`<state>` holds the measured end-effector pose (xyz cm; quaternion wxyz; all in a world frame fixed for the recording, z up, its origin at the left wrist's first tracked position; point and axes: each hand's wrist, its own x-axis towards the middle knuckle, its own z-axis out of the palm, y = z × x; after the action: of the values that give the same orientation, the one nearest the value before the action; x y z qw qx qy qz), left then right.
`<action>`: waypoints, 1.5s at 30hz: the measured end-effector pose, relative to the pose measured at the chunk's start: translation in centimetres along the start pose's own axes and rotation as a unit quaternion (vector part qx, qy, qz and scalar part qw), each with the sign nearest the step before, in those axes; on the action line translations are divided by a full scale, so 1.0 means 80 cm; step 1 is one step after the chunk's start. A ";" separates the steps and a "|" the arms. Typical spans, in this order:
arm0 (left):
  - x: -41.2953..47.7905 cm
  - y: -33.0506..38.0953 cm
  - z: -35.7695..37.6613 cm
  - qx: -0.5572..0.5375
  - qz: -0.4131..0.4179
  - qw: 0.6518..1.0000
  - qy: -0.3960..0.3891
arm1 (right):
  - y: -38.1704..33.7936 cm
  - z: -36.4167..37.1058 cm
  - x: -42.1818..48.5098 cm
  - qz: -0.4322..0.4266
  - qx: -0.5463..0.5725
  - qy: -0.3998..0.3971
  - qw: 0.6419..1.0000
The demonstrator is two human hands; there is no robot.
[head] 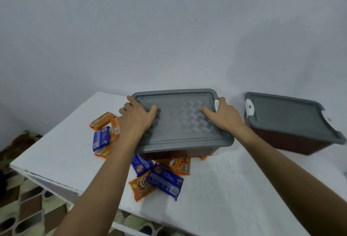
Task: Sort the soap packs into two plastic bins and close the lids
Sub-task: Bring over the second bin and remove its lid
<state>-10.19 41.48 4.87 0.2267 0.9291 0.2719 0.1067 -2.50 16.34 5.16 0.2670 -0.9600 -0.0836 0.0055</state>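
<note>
Early stage of sorting. The left hand (137,117) and right hand (223,116) each grasp an opposite end of the grey lid (180,121) of the centre bin (197,152), thumbs on top and fingers curled over the edges. The right hand lies beside a white latch (216,104). The second bin (287,141) stands to the right, well apart, its own lid on. Orange and blue soap packs (165,180) lie loose on the worktop (62,153), left of and in front of the centre bin. It possibly rests on some of them; the contact is hidden. No pack is visibly binned: opening, sorting and closing appear to remain.
</note>
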 end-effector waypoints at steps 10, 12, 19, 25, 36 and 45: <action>-0.088 0.084 0.073 -0.031 0.062 0.995 -0.074 | 0.140 -0.043 -0.082 0.073 -0.050 0.058 0.994; -0.103 0.102 0.092 -0.028 0.070 0.993 -0.096 | 0.169 -0.056 -0.099 0.081 -0.057 0.071 0.993; -0.162 0.165 0.143 -0.045 0.100 0.986 -0.127 | 0.255 -0.099 -0.143 0.133 -0.089 0.077 0.984; -0.192 0.192 0.174 -0.041 0.110 0.981 -0.152 | 0.306 -0.114 -0.169 0.157 -0.084 0.054 0.982; -0.230 0.176 0.191 -0.052 0.125 0.981 -0.138 | 0.334 -0.088 -0.203 0.160 -0.033 0.072 0.984; -0.225 0.160 0.191 -0.084 0.150 0.972 -0.159 | 0.332 -0.085 -0.214 0.180 0.003 0.054 0.982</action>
<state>-14.39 16.35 -3.69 0.3255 0.9421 0.0799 0.0127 -14.79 -12.32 -3.21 0.2689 -0.9574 0.1055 0.0015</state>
